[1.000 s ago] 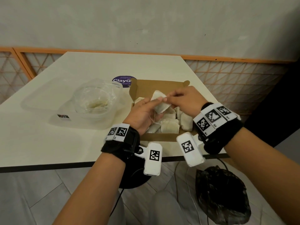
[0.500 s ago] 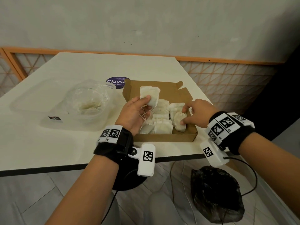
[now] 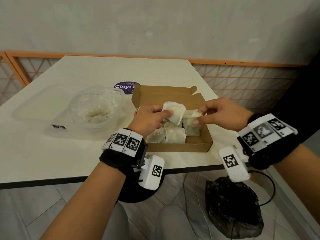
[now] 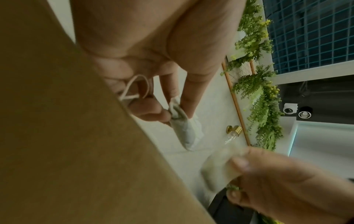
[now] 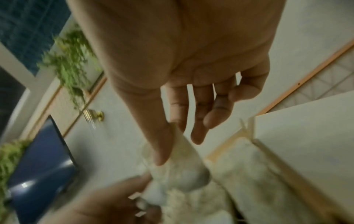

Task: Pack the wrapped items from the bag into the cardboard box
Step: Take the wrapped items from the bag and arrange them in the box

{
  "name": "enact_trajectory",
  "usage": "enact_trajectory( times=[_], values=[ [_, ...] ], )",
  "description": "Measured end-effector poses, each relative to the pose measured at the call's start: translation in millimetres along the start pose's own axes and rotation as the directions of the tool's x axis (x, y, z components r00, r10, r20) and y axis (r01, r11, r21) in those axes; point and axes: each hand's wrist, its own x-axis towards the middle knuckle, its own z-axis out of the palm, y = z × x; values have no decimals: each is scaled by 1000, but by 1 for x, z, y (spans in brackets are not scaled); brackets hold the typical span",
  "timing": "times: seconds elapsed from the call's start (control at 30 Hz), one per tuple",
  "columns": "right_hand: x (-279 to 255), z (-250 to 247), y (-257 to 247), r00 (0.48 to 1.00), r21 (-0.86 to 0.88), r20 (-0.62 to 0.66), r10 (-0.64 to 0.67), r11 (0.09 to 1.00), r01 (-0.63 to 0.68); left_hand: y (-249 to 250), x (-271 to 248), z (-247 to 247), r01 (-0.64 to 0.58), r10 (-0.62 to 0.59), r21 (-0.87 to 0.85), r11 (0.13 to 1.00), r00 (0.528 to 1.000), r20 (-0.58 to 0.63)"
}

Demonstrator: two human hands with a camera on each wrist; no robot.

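The open cardboard box (image 3: 199,147) sits near the table's front edge, with several white wrapped sachets (image 3: 174,138) lying inside. Over the box, my left hand (image 3: 166,113) pinches one sachet (image 3: 176,112) between thumb and fingers. The left wrist view shows the same sachet (image 4: 182,128) and a loop of string (image 4: 134,86) by my curled fingers. My right hand (image 3: 199,118) pinches a second sachet (image 3: 191,118) just to the right of the first. Thumb and forefinger grip this second sachet (image 5: 184,163) in the blurred right wrist view.
A clear plastic bag (image 3: 93,110) with some pale contents sits in a clear tub (image 3: 34,108) left of the box. A purple sticker (image 3: 124,87) lies behind the box. A black bag (image 3: 232,208) and cables lie on the floor under the table's front edge.
My right hand has lifted a sachet from the right side of the box and brought it left, towards my left hand. My left hand still holds its sachet, now lower over the box.
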Motion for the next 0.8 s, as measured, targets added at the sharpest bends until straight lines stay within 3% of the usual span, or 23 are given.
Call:
enact_trajectory(
  times=[0.17, 0.4, 0.53, 0.67, 0.8],
  values=[
    [4, 12, -26, 994, 66, 41, -102, 993, 99, 5, -3, 3, 18, -17, -12, 1000, 996, 88],
    [25, 31, -35, 988, 185, -133, -77, 978, 101, 5, -14, -13, 2, 7, -80, 997, 993, 115],
    [28, 35, -38, 995, 174, -74, -67, 982, 79, 0, -16, -15, -21, 35, -159, 987, 996, 81],
    [30, 34, -36, 997, 351, -57, -59, 933, 75, -1, -14, -14, -45, 59, -180, 983, 996, 73],
    [35, 32, -33, 999, 351, -41, -11, 936, 25, -3, -13, -12, -38, 52, -178, 983, 996, 72]
  ],
)
